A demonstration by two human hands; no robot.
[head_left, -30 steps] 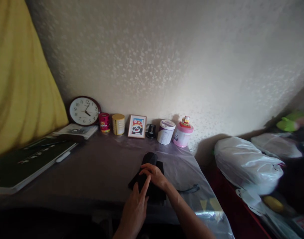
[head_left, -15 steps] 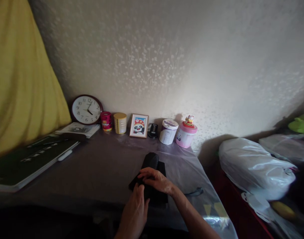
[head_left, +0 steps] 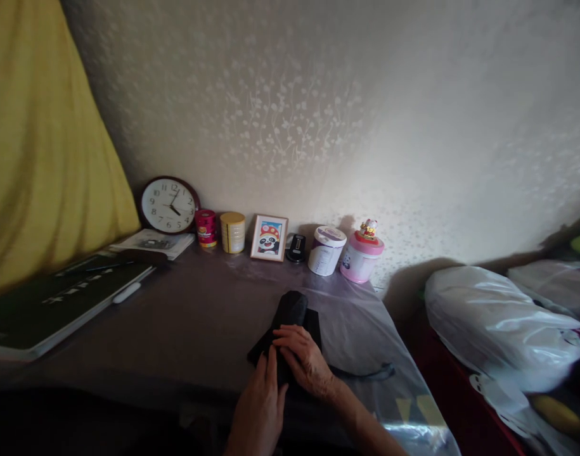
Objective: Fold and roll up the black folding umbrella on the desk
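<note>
A black cloth bundle (head_left: 290,309), long and rounded at its far end, lies on the table near its front edge; what it is exactly is hard to tell in the dim light. Flat black flaps spread out on both sides of it. My left hand (head_left: 260,400) presses its fingertips against the near part of the bundle. From the right, my right hand (head_left: 305,362) lies over the top, fingers bent down onto the cloth beside the left fingertips. A dark strap (head_left: 373,372) trails off to the right on the tabletop. My hands hide the bundle's near end.
Along the wall stand a clock (head_left: 170,206), a red can (head_left: 206,228), a yellow-lidded tin (head_left: 232,233), a framed panda picture (head_left: 269,238), a white tub (head_left: 326,251) and a pink-lidded jar (head_left: 360,259). A large green book (head_left: 56,301) lies left. White plastic bags (head_left: 499,316) sit right.
My right hand has turned a little, its wrist dropping and its fingers settling flatter over the bundle. My left fingertips have straightened forward. The view has shifted slightly.
</note>
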